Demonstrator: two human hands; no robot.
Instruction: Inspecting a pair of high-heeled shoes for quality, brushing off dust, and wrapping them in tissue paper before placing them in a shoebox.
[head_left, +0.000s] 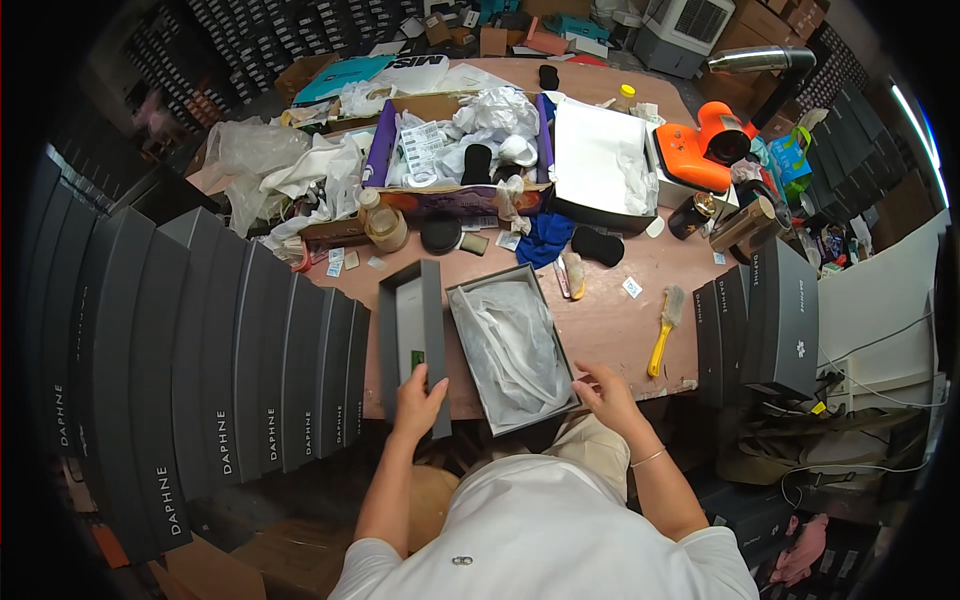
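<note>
A brown bench point(610, 320) carries the work. At its near edge lies an open grey box point(512, 345) lined with white tissue paper, and just to its left a grey lid point(410, 335) stands on its side. To the right lies a yellow-handled brush point(665, 320), with upright grey boxes point(770, 320) beyond it. Further back sit a blue cloth point(546, 240), a black pad point(597, 246), a round black lid point(440, 235), a squat bottle point(385, 225), a purple-edged carton point(455, 150) stuffed with crumpled paper, a white-lined open box point(600, 160) and an orange tool point(700, 150).
</note>
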